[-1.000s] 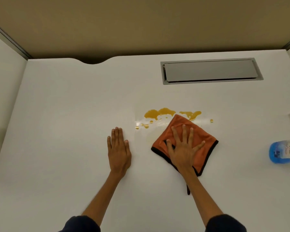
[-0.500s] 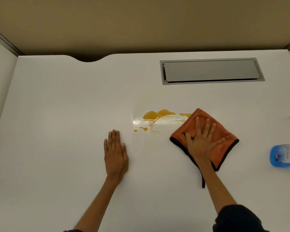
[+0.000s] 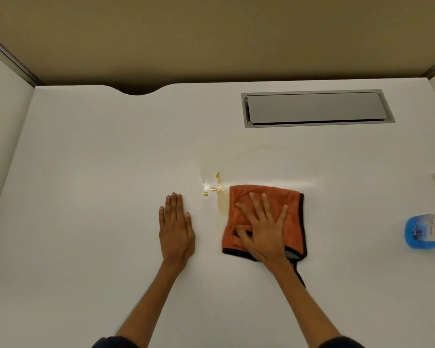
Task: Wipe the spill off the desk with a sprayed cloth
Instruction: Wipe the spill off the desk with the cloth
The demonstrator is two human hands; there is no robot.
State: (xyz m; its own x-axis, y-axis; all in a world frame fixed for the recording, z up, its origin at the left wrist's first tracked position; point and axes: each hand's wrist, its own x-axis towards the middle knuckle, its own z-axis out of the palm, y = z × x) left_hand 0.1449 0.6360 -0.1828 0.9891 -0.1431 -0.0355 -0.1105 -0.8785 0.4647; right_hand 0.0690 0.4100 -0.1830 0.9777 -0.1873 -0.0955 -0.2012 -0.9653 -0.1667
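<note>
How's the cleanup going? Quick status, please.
Right hand flat on orange cloth; left hand flat on desk. Yellow spill partly remaining. Nothing blocking.

White bench [image 3: 98, 172], glossy, reflecting soft overhead light. Tan partition wall [image 3: 211, 38] standing behind the bench. Grey metal cable hatch [image 3: 317, 109] lying recessed beside the bench's far edge, curved notch [image 3: 136, 91] lying left of it. White side panels [image 3: 3, 101] flanking the bench.

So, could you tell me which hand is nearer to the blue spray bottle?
The right hand. It presses flat on the orange cloth, with the spray bottle off to its right at the desk edge. The left hand lies flat on the desk beyond the cloth, farther away.
</note>
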